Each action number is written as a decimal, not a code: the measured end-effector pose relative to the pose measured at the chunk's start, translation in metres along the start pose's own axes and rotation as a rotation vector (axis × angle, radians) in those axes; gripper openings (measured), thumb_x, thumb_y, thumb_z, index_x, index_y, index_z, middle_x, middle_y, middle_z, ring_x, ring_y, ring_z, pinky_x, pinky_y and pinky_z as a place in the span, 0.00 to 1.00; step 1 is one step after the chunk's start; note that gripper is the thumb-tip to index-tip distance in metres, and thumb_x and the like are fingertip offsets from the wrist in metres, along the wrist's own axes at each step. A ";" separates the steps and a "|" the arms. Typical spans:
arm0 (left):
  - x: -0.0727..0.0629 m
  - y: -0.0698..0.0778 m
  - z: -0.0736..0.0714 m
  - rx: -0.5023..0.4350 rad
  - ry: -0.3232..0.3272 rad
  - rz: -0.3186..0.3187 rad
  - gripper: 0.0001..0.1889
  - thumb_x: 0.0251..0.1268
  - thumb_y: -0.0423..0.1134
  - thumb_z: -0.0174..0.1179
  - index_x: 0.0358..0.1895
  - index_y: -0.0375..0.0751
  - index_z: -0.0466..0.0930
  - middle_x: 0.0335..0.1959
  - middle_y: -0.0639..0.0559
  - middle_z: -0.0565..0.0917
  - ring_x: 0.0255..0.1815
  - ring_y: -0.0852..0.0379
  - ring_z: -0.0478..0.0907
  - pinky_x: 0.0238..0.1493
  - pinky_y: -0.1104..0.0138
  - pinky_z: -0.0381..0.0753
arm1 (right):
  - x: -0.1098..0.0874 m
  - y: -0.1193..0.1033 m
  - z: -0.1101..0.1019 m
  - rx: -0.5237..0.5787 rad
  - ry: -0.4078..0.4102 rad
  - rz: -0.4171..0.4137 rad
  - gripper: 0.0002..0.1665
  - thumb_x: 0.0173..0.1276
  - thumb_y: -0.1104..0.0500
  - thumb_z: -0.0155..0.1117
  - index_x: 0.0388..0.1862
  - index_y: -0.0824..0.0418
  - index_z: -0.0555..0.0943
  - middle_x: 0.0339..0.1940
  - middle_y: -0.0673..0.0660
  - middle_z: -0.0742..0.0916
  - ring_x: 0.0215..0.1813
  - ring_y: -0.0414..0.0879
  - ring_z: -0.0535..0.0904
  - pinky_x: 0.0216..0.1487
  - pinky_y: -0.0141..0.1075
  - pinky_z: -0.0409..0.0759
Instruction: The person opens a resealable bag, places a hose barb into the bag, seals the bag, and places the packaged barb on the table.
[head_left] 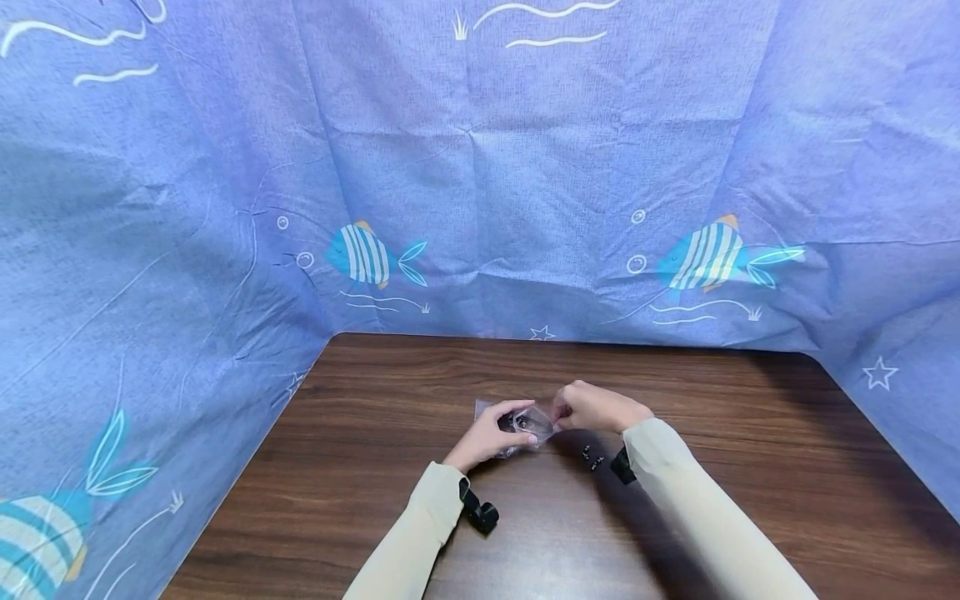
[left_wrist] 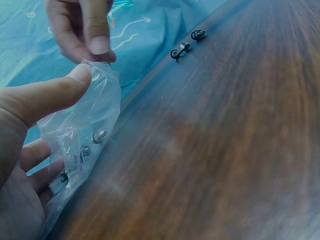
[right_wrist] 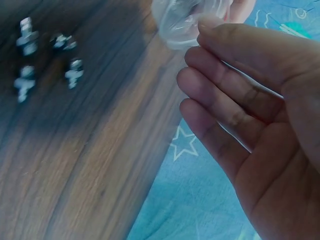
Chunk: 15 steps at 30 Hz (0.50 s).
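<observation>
My left hand (head_left: 483, 435) grips a clear plastic bag (left_wrist: 107, 95) from its side, with the thumb on the near face and the fingers behind. Small metal screws with washers (left_wrist: 99, 136) show through the film in the lower part of the bag. At the bag's top edge, my right hand (head_left: 598, 407) pinches the film between thumb and fingertips. Several loose screws (right_wrist: 25, 82) lie on the table close to my right wrist, outside the bag.
The dark wood-grain table (head_left: 360, 500) spreads around both hands. Behind it and on its left hangs a blue cloth (head_left: 525, 167) printed with fish. A black wrist camera (head_left: 480, 512) sits on my left wrist, just over the tabletop.
</observation>
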<state>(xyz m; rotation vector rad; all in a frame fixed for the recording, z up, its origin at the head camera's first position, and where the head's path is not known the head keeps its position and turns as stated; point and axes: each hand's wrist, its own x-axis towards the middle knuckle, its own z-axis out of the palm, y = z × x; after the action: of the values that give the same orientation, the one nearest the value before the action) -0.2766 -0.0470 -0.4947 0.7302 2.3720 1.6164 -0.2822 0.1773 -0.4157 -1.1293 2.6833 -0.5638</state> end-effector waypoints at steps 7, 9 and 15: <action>-0.009 0.025 -0.006 -0.007 -0.021 -0.001 0.30 0.57 0.37 0.69 0.65 0.39 0.72 0.63 0.44 0.76 0.64 0.47 0.71 0.67 0.54 0.65 | -0.009 0.009 0.004 0.016 -0.013 0.031 0.02 0.57 0.63 0.70 0.30 0.59 0.86 0.27 0.46 0.87 0.30 0.32 0.78 0.35 0.27 0.78; -0.009 0.026 -0.006 -0.007 -0.022 0.000 0.30 0.57 0.37 0.69 0.65 0.39 0.72 0.63 0.44 0.76 0.64 0.47 0.71 0.66 0.55 0.65 | -0.012 0.011 0.005 0.022 -0.013 0.028 0.02 0.57 0.63 0.70 0.30 0.59 0.86 0.27 0.46 0.87 0.30 0.32 0.78 0.35 0.28 0.79; -0.008 0.023 -0.005 -0.012 -0.014 0.014 0.30 0.57 0.36 0.69 0.64 0.38 0.73 0.63 0.43 0.76 0.63 0.45 0.72 0.65 0.56 0.67 | -0.021 0.014 0.006 0.017 -0.001 -0.022 0.03 0.55 0.65 0.71 0.29 0.60 0.85 0.26 0.45 0.86 0.29 0.30 0.76 0.33 0.27 0.78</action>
<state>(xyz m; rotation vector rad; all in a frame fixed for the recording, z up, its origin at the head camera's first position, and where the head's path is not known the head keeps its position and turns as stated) -0.2649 -0.0485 -0.4723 0.7551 2.3510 1.6246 -0.2751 0.2000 -0.4265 -1.1560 2.6629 -0.5885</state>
